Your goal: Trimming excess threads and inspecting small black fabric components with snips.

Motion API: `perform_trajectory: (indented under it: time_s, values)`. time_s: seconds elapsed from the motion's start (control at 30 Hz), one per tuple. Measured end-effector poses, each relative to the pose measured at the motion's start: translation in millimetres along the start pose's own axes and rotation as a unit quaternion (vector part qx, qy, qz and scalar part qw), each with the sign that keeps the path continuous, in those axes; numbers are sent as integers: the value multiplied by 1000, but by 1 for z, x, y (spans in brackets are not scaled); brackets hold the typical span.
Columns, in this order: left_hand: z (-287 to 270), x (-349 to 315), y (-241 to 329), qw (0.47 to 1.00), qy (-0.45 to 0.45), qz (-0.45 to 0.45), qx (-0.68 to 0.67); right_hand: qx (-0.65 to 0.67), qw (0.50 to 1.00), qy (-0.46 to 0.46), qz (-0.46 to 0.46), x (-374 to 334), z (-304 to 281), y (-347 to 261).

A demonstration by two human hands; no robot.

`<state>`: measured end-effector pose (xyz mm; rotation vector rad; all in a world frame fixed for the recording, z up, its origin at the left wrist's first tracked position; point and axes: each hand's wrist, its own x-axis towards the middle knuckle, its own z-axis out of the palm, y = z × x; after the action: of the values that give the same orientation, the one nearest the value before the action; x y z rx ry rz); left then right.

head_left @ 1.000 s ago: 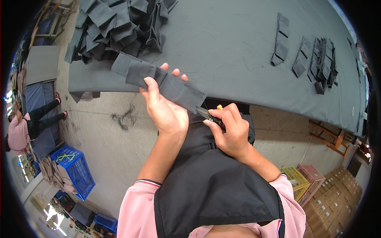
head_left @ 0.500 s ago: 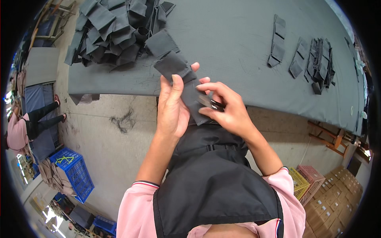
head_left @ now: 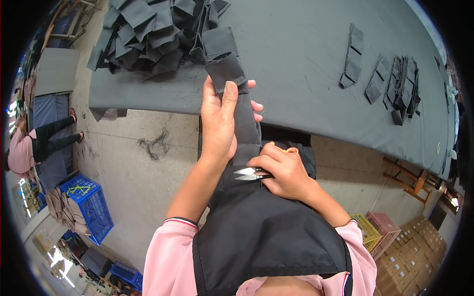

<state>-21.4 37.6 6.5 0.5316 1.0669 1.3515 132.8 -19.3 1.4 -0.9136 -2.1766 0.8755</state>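
Observation:
Near the table's front edge, my left hand grips a dark grey fabric strip, thumb on top and fingertips showing past its right side. Its folded upper part reaches toward a heap of similar grey pieces at the left of the table. Below, in front of my black apron, my right hand is closed around a pair of thread snips. Their bright blades point left and stand slightly apart, beside the strip's lower end. Whether they touch the cloth I cannot tell.
The table has a grey cover. Folded strips lie at its right. A blue crate stands on the floor at left, with another person beyond. Cardboard boxes and a yellow crate are at lower right.
My right hand has drawn the snips down toward my apron, and their blades now show clearly. My left hand has moved slightly up and right along with the strip, which hangs straighter.

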Motion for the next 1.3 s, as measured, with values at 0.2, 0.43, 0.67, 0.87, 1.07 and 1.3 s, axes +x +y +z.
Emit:
perform_trajectory:
  time_s: [0.2,0.43,0.67,0.87,1.07,1.3]
  values:
    - [-1,-5,-3,1000,8,6,11,-31,982,147,117,0,-20,0]
    - [3,-10,1,1000,-6,-7,15,61,976,89,188,1,-23,7]
    - [-1,-10,0,1000,-1,-5,6,140,958,101,229,4,-15,7]
    - [1,-11,0,1000,13,-8,9,323,895,120,283,-2,-6,12]
    - [4,-13,0,1000,5,-1,30,21,976,163,144,4,-4,6]
    - [4,-13,0,999,2,-9,37,-184,974,133,22,4,-11,2]
